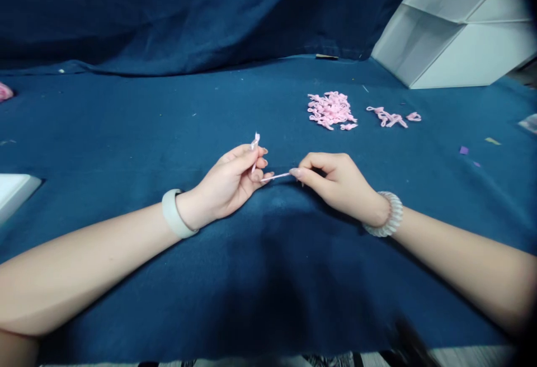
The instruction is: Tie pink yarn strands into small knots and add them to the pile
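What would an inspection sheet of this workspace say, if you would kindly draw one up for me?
surface: wrinkled dark blue cloth under everything.
job's things: a heap of pink loops, with a smaller line of pink pieces to its right.
clutter: purple scraps, a yellow scrap, and a pink bundle at the left edge.
grippers: the left hand pinches a small pink-and-white strip; the right hand pinches a thin pink strip.
cables: nothing seen.
surroundings: an angular white box at upper right, and a white object at the left edge.
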A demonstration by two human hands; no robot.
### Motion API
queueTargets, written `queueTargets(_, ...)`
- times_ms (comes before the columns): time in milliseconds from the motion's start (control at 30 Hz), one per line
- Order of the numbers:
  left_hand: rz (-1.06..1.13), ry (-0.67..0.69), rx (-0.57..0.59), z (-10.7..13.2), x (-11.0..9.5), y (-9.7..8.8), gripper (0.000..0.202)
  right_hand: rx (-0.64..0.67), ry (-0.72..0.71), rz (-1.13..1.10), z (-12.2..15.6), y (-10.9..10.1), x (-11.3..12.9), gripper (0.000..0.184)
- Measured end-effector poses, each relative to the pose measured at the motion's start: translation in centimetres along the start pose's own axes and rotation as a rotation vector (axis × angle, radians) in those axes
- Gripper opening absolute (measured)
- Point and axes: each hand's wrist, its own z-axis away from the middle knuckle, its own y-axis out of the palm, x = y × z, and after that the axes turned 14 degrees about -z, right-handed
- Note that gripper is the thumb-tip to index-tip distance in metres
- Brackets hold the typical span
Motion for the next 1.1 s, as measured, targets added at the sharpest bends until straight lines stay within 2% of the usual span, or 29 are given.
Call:
queueTargets(100, 0.018, 0.029, -0.080, 0.1, -0.1, 0.1, 0.014, 0.015, 0.022, -0.056, 0.0, 0.0, 0.0, 0.032)
queueTargets(233, -0.004, 0.007, -0.121, 0.3, -0.4, 0.1, 0.014, 0.125, -0.137, -0.073, 0.0, 0.2, 0.1, 0.024)
queueTargets(333, -0.089, -0.005, -0.075, 0.4, -0.4, 0.2, 0.015, 0.144, -0.223, -0.032, 0.1, 0.3, 0.1, 0.017)
queueTargets(467, -0.263, 0.048, 0.055, 0.6, 0.2, 0.2, 0.011, 0.096, -0.297, -0.001, 0.3, 0.4, -0.1, 0.013)
queueTargets(600, -0.476, 0.080, 0.141, 0.6, 0.8, -0.1, 0.022, 0.016, -0.391, 0.048, 0.6, 0.4, 0.0, 0.011)
queueTargets(767, -0.597, 0.114, 0.175, 0.6, 1.0, -0.4, 0.025, -0.022, -0.531, 0.118, 0.7, 0.6, 0.2, 0.009)
queueTargets(933, -0.679, 0.141, 0.222, 0.6, 0.8, -0.4, 0.023, -0.044, -0.566, 0.133, 0.6, 0.6, 0.2, 0.010)
queueTargets(1100, -0.736, 0.141, 0.221, 0.9, 0.6, -0.1, 0.021, -0.083, -0.610, 0.134, 0.6, 0.7, 0.4, 0.010)
